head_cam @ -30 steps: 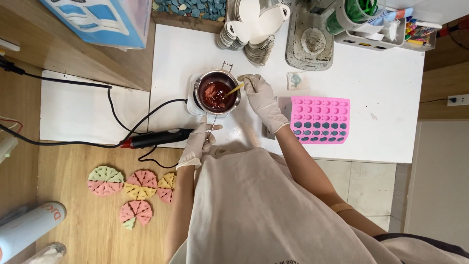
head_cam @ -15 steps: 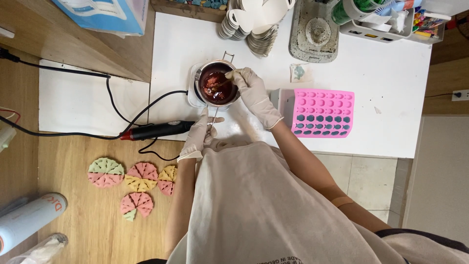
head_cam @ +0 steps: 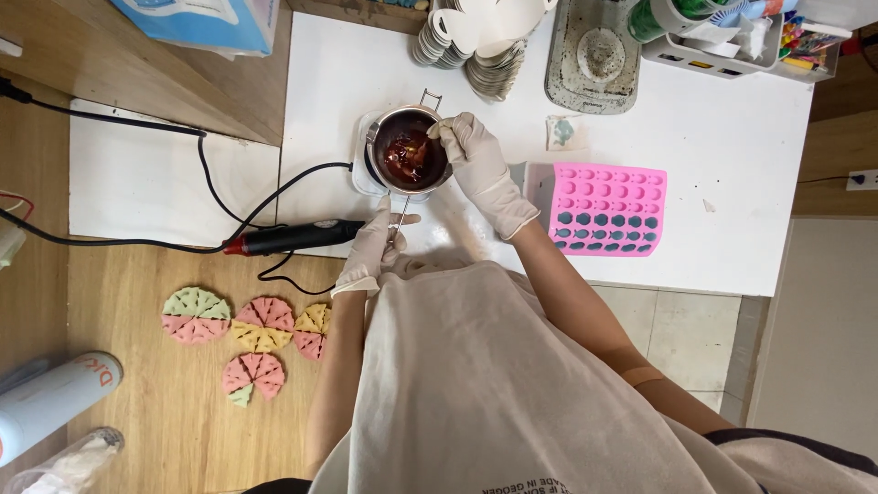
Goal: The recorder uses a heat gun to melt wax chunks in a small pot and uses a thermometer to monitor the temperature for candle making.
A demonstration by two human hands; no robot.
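I read this as the stirring step: my right hand (head_cam: 480, 169) grips a small stick dipped into the dark red melt in the metal pot (head_cam: 409, 155), centre top of the frame, while my left hand (head_cam: 375, 245) clasps the pot's handle. Next calls for a steady pour toward the pink mould (head_cam: 604, 209) at right.

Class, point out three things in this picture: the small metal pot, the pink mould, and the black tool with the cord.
Small metal pot (head_cam: 409, 155), head view: on the dark red melt inside.
Pink mould (head_cam: 604, 209), head view: on the middle of its top face.
Black tool (head_cam: 293, 237), head view: on the middle of its body.
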